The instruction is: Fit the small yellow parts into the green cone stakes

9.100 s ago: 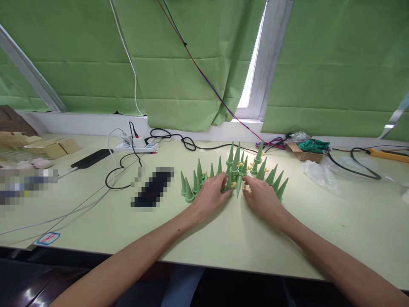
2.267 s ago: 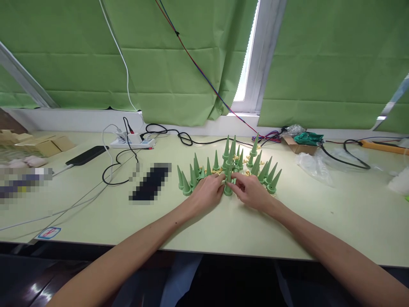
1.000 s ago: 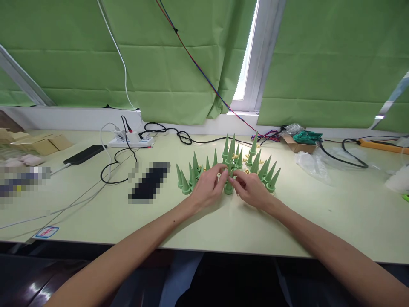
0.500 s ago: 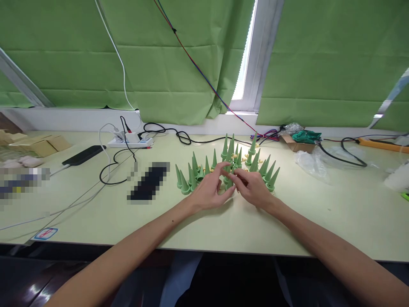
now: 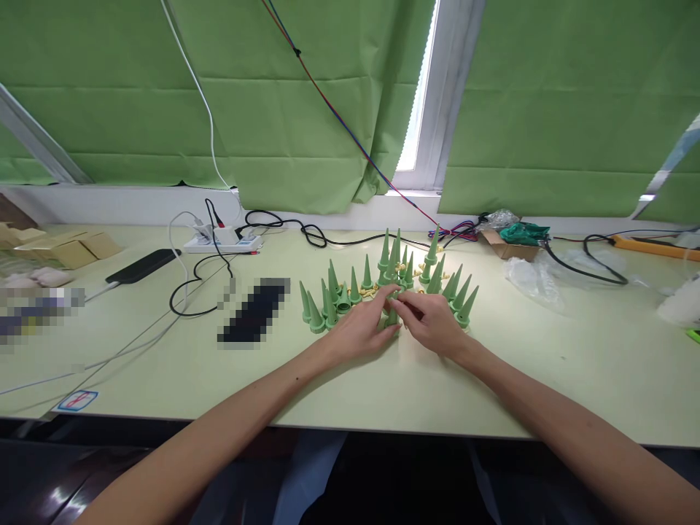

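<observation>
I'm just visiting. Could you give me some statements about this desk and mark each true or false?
1. The left hand and right hand are close together at the green cones. True.
2. All the green cones lie flat. False: many stand tip up.
3. A white power strip lies to the left of both hands. True.
4. The right hand is touching the power strip. False: it is beside the left hand.

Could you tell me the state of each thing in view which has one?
Left hand: curved around a green cone; firmness of grip unclear.
Right hand: pinched at that cone; anything held hidden.
Other green cones: mostly upright, tips up.
Power strip: plugs inserted.
Black device: lying flat, white cable attached.
Cardboard box: open, green plastic at top.
Clear plastic bag: crumpled.
Curtains: mostly drawn.
</observation>
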Demonstrator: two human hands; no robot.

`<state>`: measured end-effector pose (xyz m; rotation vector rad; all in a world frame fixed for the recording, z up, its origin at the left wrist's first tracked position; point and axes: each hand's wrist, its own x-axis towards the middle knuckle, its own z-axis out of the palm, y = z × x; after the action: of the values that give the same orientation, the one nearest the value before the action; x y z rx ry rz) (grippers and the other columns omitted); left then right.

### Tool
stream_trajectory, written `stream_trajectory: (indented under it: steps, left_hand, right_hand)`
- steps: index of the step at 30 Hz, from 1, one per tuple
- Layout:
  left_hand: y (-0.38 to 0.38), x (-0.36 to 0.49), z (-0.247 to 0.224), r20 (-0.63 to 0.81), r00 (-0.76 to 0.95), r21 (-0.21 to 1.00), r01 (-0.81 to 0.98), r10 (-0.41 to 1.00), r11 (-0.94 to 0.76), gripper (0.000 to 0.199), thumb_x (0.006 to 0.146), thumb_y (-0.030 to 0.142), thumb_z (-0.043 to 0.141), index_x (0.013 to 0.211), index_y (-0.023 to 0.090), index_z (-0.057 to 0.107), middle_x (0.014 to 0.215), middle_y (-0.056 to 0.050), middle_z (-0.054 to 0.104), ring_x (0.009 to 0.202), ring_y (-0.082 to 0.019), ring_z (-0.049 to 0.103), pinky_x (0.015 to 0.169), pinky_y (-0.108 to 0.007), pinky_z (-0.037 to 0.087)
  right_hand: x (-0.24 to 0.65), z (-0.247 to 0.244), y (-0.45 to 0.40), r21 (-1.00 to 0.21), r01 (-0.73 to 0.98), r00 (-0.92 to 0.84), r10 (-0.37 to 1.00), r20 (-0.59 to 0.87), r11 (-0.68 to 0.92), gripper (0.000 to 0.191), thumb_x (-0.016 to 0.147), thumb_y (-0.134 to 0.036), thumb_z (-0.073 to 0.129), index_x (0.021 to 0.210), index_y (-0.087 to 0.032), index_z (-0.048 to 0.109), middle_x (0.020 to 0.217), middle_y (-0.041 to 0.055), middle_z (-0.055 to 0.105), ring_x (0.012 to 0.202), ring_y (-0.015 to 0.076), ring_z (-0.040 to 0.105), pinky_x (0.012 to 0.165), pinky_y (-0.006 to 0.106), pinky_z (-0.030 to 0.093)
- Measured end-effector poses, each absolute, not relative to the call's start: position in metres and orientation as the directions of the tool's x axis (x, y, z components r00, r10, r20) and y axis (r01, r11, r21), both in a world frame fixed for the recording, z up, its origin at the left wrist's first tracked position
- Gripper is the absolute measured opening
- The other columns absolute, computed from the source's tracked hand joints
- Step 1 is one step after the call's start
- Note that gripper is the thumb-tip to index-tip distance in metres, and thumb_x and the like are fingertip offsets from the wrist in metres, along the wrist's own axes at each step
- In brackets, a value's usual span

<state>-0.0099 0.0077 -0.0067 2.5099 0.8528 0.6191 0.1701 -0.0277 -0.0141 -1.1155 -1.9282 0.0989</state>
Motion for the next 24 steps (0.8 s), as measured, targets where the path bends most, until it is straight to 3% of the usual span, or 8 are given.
stream_trajectory:
  steps: [7, 24]
  left_hand:
    - [0.0069, -0.0097, -0.0068, 0.27, 0.72, 0.52, 0.449, 0.639, -0.726, 0.055, 0.09, 0.028, 0.049, 0.141, 0.022, 0.032, 0.065, 0.007, 0.044, 0.048, -0.01, 0.039, 0.053, -0.023, 0.03]
    - [0.0042, -0.0095, -0.0048, 0.258, 0.718, 0.538, 0.449, 0.647, -0.713, 0.052, 0.089, 0.026, 0.049, 0.139, 0.023, 0.037, 0.06, 0.007, 0.046, 0.049, -0.012, 0.04, 0.049, -0.024, 0.029]
  right_hand:
    - [0.1696, -0.0152, -0.0272, -0.441, 0.641, -0.195, 0.689, 0.698, 0.628, 0.024, 0.096, -0.03, 0.051, 0.077, -0.019, 0.061, 0.051, -0.0053, 0.043, 0.045, 0.0092, 0.034, 0.049, 0.024, 0.032]
    - [0.1688, -0.014, -0.0281, -0.4, 0.641, -0.192, 0.642, 0.743, 0.655, 0.026, 0.093, -0.026, 0.056, 0.068, -0.019, 0.054, 0.049, -0.0059, 0.043, 0.045, 0.0084, 0.035, 0.048, 0.022, 0.032]
